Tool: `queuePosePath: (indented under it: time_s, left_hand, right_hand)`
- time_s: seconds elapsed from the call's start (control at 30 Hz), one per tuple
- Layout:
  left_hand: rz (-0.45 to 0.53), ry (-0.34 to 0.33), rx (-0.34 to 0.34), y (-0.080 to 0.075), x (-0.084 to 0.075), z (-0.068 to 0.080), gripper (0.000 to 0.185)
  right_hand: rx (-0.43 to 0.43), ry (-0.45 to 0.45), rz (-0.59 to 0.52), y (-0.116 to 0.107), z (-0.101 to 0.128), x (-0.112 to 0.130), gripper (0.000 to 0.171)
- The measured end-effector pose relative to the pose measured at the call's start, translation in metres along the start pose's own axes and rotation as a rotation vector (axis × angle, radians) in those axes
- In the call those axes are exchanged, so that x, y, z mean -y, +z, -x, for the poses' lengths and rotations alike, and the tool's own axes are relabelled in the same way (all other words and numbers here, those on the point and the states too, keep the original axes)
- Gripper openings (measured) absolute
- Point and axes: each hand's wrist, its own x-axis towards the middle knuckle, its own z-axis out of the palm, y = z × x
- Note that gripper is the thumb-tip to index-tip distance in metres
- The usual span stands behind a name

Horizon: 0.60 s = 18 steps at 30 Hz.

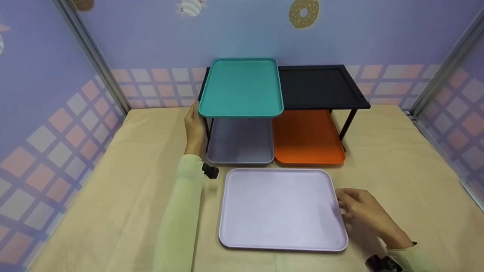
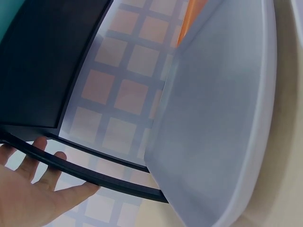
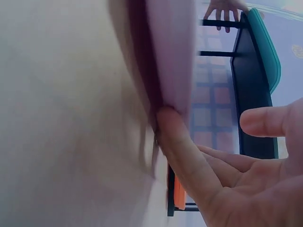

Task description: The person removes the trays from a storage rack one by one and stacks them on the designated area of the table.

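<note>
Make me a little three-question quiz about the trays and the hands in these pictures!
1. True or false: the teal tray lies on top of the black rack.
2. Which tray does the right hand touch? A) orange B) lilac C) grey
3. Fill in: the left hand rests on the rack's ____ side.

Key:
1. True; it covers the left half of the top shelf.
2. B; the fingers touch the right edge of the lilac tray on the table. The orange tray and grey tray lie under the rack.
3. Left.
</note>
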Motion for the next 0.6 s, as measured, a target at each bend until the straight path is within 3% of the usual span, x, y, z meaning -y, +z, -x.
queuePosePath:
  time_s: [0.17,0.27,0.47,0.6]
  left_hand:
    - [-0.002,0.006,0.004,0.000,0.001,0.000,0.054]
    - [0.003,0.003,0.010,0.002,0.002,0.000,0.054]
    - [-0.037,0.003,0.010,-0.001,0.001,-0.002,0.054]
    - [-0.034,0.000,0.005,-0.002,0.002,-0.004,0.054]
  right_hand:
    - [-0.009,-0.019,0.049,0.001,0.001,-0.001,0.060]
    - [-0.031,-0.045,0.133,0.001,0.004,0.000,0.057]
    - [-0.092,-0.139,0.327,-0.001,0.007,0.008,0.051]
    - [-0.123,-0.216,0.343,0.001,0.006,0.018,0.048]
